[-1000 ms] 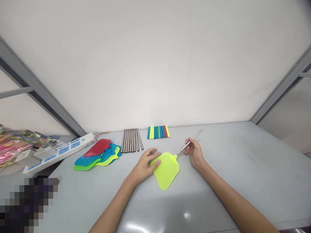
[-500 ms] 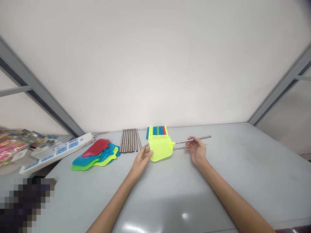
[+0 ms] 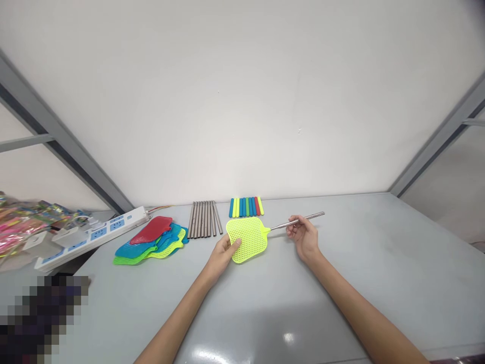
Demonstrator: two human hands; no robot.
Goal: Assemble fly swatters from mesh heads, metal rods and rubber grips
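While you hold the yellow-green swatter head mesh side toward you, its neck points right and meets a thin metal rod. Piece sits in front of you, near the middle of the desk, on the near side of the row of coloured tubes. Your left grip is closed on the head's left edge: thumb on the mesh, fingers mostly hidden behind. Your right grip has the rod held partway along; the free end sticks out past your fingers, up and to the right.

Changes: a second ago the head slanted low toward you, and the rod climbed steeply; now the rod runs much closer to level. Half a second ago the head overlapped the near ends of the tubes; it has dropped a little and the whole row shows again. Your left thumb, then only at the edge, reaches further over the mesh.

Unchanged: the row of metal rods left of the tubes, the last one slanting; left of those, the loose pile of red, blue, green and yellow heads; the white power strip just beyond the pile.
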